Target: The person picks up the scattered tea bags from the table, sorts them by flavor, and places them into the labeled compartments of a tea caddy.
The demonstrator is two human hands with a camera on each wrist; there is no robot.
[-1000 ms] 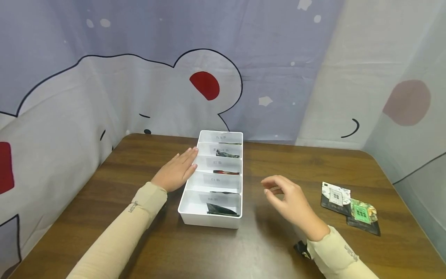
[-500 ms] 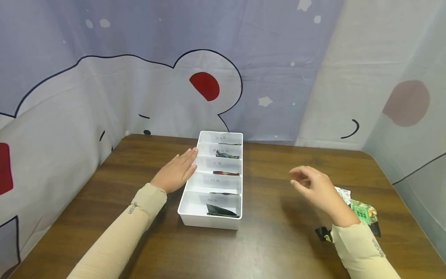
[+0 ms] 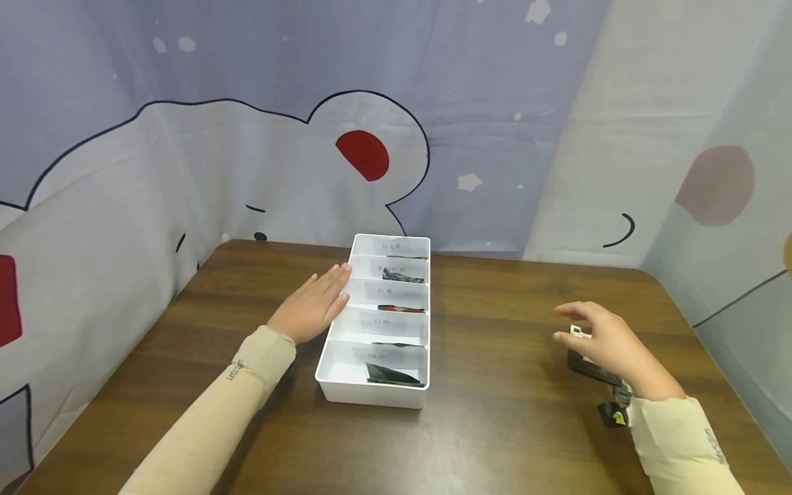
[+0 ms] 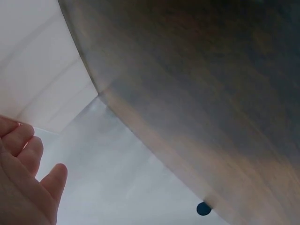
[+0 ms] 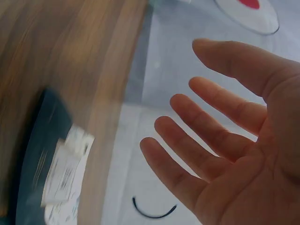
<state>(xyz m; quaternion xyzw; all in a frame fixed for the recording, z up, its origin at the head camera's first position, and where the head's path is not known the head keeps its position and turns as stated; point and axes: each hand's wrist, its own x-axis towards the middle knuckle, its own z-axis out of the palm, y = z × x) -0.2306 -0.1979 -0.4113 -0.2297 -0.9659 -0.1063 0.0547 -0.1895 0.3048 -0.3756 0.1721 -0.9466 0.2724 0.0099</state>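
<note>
A white divided box [image 3: 371,394] stands lengthwise on the table, its compartments labelled in printed characters. My left hand [image 3: 311,304] rests along its left rim with fingers straight, also seen against the box wall in the left wrist view. Over at the right, my right hand [image 3: 619,349] holds nothing; its fingers are spread and relaxed in the right wrist view. Beneath it lies a flat black-and-white packet [image 3: 588,368], partly covered by the hand. The green-labelled packet beside it is mostly hidden by the wrist and sleeve.
Thin packets sit in the box: a dark green one [image 3: 392,375] in the nearest compartment, a red-and-black one [image 3: 401,309] in the middle, others farther back. A small black object [image 3: 612,414] is at the right wrist. A patterned curtain [image 3: 482,172] hangs behind the table [image 3: 495,440].
My right hand has travelled rightward, from beside the box to above the packets, covering more of them. My left hand has stayed at the box rim.
</note>
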